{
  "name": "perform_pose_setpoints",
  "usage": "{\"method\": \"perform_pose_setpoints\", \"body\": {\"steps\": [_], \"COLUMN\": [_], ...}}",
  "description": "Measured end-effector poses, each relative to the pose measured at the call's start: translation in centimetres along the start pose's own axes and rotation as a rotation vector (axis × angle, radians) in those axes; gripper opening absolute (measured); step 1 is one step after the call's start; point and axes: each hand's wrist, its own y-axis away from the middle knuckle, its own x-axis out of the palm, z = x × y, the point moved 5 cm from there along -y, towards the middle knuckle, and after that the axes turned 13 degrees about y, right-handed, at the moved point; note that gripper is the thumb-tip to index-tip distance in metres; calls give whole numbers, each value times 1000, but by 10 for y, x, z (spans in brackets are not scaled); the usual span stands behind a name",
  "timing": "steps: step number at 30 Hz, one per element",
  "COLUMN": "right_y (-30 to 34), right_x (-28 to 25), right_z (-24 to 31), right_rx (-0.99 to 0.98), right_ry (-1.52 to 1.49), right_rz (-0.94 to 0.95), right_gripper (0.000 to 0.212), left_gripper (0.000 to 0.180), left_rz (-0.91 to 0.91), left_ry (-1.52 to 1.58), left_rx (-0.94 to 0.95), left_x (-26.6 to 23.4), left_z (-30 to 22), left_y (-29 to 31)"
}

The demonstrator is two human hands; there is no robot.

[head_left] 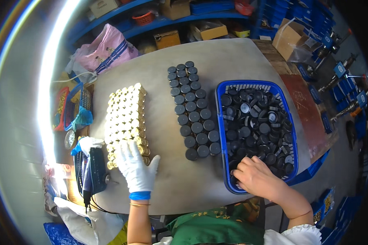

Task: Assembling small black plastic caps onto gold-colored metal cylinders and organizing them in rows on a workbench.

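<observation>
While the gloved left hand (135, 169) lies flat, fingers spread, steadying the gold caps block (126, 122) | bare right hand (255, 176) digs, fingers curled, among loose black caps (255, 122) in blue basket (221, 134); grasp unclear | sorted black rows (192, 112) between.

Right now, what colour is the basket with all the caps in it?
Blue basket, seen best from the head view.

Blue shelving (110, 18) with cardboard boxes (208, 29) stands behind the grey table (225, 57).
</observation>
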Motion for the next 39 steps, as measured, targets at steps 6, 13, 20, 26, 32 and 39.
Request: {"method": "perform_pose_setpoints", "body": {"steps": [6,13,20,26,32,39], "right_y": [-1,8,-20,2,4,7], "right_x": [0,-16,24,1,-10,-28], "right_z": [-3,-25,19,9,1,5], "right_rx": [42,341,220,240,192,4], "right_ry": [-58,-817,-1742,-1404,-1092,-648], "right_rz": [-6,-381,17,-39,-207,-566], "right_gripper": [23,21,48,56,45,43], "left_gripper": [84,44,34,26,32,36], "left_rz": [224,68,577,749,880,842], "left_ry": [-119,352,1627,1838,1787,1692], "left_rx": [17,269,-600,-744,-794,-720], "left_x": [4,-17,6,6,1,2], "left_z": [30,2,-102,-131,-133,-134], "left_y": [21,39,51,49,52,54]}}
